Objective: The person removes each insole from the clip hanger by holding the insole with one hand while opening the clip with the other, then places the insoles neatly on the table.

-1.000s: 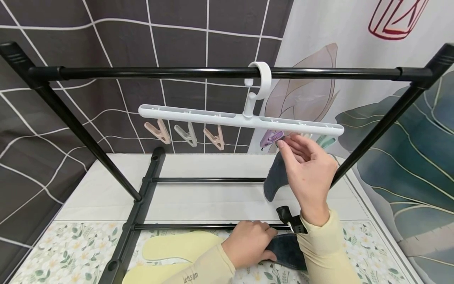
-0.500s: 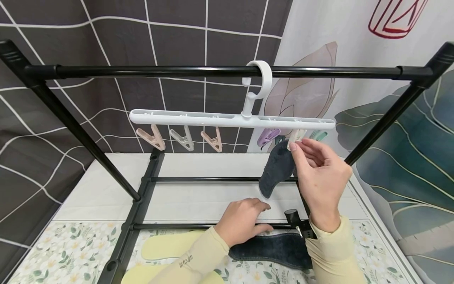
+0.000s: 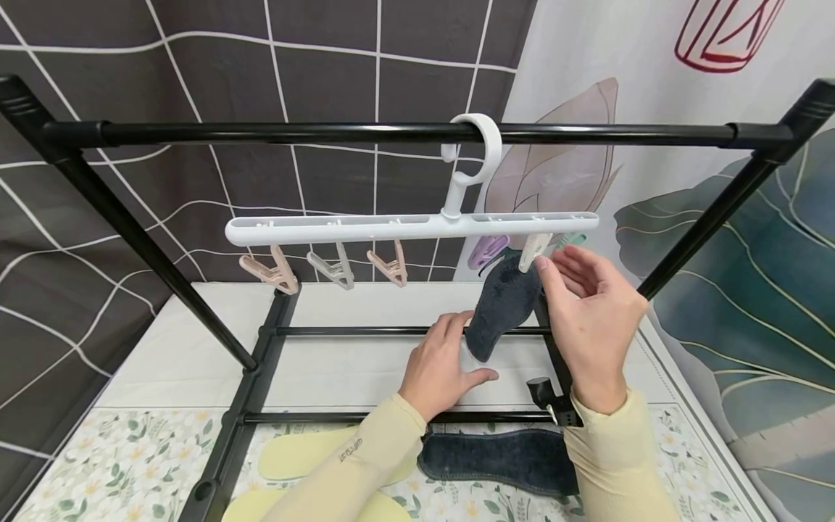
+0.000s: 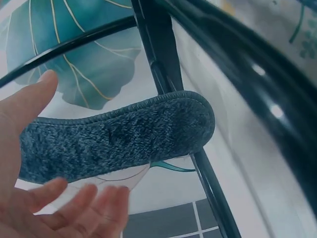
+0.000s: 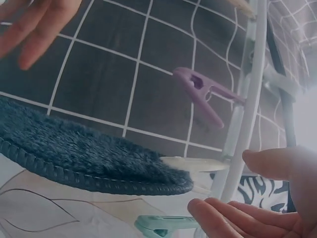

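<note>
A dark, fuzzy insole [image 3: 499, 304] hangs tilted from a white clothespin [image 3: 535, 250] on the white hanger [image 3: 346, 230]. My right hand [image 3: 592, 330] is just right of that clothespin; in the right wrist view its thumb and fingers are spread, with the pin [image 5: 198, 164] outside them. My left hand [image 3: 435, 368] is beside the insole's lower end, fingers and thumb apart. The left wrist view shows the insole [image 4: 119, 136] passing between its thumb and fingers; whether they touch it I cannot tell. A second dark insole [image 3: 499, 458] lies on the flowered cloth below.
The hanger hooks over the black rack's top bar [image 3: 293, 134]. A purple clothespin [image 3: 488, 250], a green one [image 3: 572, 239] and several pale ones to the left hang from it. Yellow insoles [image 3: 293, 455] lie at front left. Lower rack bars [image 3: 326, 418] cross in front.
My left hand has left the lower insole and risen to the hanging one. My right hand has shifted right and let go of the white clothespin. The hanger has swung left.
</note>
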Action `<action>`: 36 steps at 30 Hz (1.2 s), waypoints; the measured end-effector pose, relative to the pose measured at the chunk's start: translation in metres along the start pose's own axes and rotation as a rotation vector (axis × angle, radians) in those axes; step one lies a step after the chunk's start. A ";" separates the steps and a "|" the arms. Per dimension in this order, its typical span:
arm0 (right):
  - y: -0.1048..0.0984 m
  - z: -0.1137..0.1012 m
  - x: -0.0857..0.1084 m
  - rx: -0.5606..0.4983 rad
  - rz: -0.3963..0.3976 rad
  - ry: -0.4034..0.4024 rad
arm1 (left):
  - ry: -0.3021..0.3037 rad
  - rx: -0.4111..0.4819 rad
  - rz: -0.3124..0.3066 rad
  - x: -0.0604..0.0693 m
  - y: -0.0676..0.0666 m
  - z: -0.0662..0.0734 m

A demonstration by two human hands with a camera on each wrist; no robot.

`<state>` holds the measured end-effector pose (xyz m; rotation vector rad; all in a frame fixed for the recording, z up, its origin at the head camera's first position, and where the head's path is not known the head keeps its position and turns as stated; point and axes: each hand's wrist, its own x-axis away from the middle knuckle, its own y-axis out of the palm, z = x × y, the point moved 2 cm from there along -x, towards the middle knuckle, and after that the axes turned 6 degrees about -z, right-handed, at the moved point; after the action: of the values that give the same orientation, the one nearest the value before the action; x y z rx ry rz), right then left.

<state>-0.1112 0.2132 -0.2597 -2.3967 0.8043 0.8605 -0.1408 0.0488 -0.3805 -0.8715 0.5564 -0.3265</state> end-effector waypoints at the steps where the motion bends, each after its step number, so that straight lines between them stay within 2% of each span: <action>1: 0.001 0.001 -0.001 0.002 -0.005 0.008 | -0.017 0.018 -0.012 -0.002 0.001 -0.001; 8: 0.008 0.007 -0.007 0.050 -0.028 0.021 | -0.135 0.113 -0.093 -0.018 0.009 -0.005; 13: 0.011 0.008 -0.009 0.068 -0.040 0.023 | -0.166 0.126 -0.110 -0.029 0.014 -0.009; 23: 0.014 0.010 -0.014 0.079 -0.055 0.025 | -0.182 0.182 -0.136 -0.044 0.023 -0.017; 29: 0.016 0.010 -0.015 0.073 -0.037 0.022 | -0.153 0.174 -0.137 -0.049 0.023 -0.011; 36: 0.017 0.010 -0.015 0.083 -0.016 0.026 | -0.135 0.188 -0.109 -0.053 0.024 -0.006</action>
<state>-0.1362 0.2122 -0.2608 -2.3435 0.8137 0.7758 -0.1858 0.0852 -0.3856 -0.7369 0.3479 -0.4096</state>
